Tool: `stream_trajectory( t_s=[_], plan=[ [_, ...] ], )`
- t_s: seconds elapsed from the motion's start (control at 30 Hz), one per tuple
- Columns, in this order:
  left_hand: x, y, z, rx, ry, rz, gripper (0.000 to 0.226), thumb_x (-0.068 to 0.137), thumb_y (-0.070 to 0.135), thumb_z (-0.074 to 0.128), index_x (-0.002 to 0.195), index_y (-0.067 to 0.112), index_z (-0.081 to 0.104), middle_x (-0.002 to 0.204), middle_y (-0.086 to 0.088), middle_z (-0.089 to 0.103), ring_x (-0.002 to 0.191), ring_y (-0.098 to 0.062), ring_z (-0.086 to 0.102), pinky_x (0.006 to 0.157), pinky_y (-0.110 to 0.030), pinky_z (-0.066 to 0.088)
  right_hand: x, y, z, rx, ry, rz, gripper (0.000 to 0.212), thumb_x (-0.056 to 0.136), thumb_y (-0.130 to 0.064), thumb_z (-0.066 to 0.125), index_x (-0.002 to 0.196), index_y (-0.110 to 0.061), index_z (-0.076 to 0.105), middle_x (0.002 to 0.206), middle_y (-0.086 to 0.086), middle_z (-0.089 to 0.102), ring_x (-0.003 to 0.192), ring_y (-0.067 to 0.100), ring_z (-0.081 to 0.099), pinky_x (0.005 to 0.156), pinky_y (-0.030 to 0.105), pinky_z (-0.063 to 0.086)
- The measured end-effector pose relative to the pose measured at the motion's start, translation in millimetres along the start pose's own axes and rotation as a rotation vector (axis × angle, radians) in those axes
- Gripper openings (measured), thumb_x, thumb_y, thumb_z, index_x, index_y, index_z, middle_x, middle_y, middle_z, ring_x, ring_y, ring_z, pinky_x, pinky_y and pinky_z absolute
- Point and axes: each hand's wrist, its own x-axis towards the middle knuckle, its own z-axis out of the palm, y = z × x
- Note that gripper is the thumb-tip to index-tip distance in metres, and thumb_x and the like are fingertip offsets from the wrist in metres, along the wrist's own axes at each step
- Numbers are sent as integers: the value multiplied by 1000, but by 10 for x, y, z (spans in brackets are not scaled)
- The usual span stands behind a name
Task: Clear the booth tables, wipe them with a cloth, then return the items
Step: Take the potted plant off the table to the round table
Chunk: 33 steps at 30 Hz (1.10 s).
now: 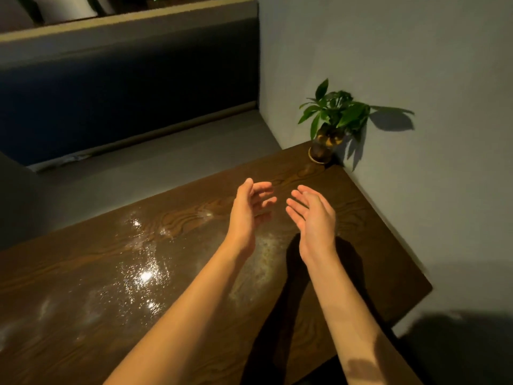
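The counter (194, 273) is dark brown wood with wavy grain, and it shines wet with tiny drops to the left of the hands. The left hand (249, 209) and the right hand (313, 215) hang above it, palms facing each other, each grip wide and holding nothing. Past the fingertips, in the far corner by the wall (416, 65), stands a small potted plant (330, 120). The counter's right edge touches the wall. A blue bench seat (125, 93) runs behind the far edge.
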Motion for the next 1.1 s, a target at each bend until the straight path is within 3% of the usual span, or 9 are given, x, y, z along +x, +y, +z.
stream_trajectory(
  t_s=[0.2,0.37,0.43,0.53,0.73,0.8,0.87,1.03,1.1],
  plan=[
    [727,-249,574,11,20,-28,57,104,53,29,128,14,64,130,-3,65,121,-21,60,95,-37,46,937,-155,-169,-51,2,23,20,102,-20,52,119,-19,62,116,1,67,109,17,65,98,33,53],
    [1318,-482,1046,25,34,-47,55,106,48,29,134,12,60,130,0,63,120,-16,58,104,-38,43,1726,-259,-360,-107,31,25,26,103,-20,51,128,-19,59,120,1,62,116,18,60,103,34,49],
    [1497,-559,1189,51,32,-75,50,107,46,30,133,14,59,125,4,63,121,-15,57,106,-36,41,1989,-266,-409,-140,46,29,32,103,-21,51,134,-17,57,129,4,60,122,19,58,107,35,47],
    [1824,-698,1421,68,57,-104,54,107,47,30,142,12,53,140,-1,57,133,-18,49,117,-40,33,2461,-246,-481,-203,53,45,39,103,-27,52,140,-18,53,140,5,55,128,21,53,103,32,45],
    [2385,-817,1745,20,58,-92,48,110,39,21,141,15,50,122,9,60,114,-4,54,102,-22,37,3188,-253,-507,-246,30,40,51,104,-31,50,152,-17,38,153,5,44,140,23,42,111,35,36],
    [2560,-861,1837,-5,63,-99,51,110,42,21,146,15,46,137,0,59,129,-12,51,114,-30,34,3370,-267,-482,-248,11,51,51,104,-32,49,152,-19,38,153,5,44,142,24,40,116,39,34],
    [2712,-899,1922,-48,74,-102,52,110,42,21,151,15,41,146,-4,53,135,-14,46,114,-30,32,3508,-282,-443,-232,-17,62,48,104,-32,48,151,-22,40,151,3,46,142,25,39,117,43,33],
    [2884,-953,1979,-48,89,-116,36,109,29,31,136,22,54,122,1,65,111,-9,62,81,-12,48,3709,-275,-405,-221,-83,102,49,105,-34,47,152,-23,36,151,6,46,141,26,40,117,46,33],
    [2875,-961,1965,-40,59,-90,41,109,27,30,140,19,54,128,0,67,120,-12,61,95,-20,47,3753,-239,-413,-243,-78,104,54,104,-35,48,154,-23,32,153,7,44,142,28,40,116,48,34]
  ],
)
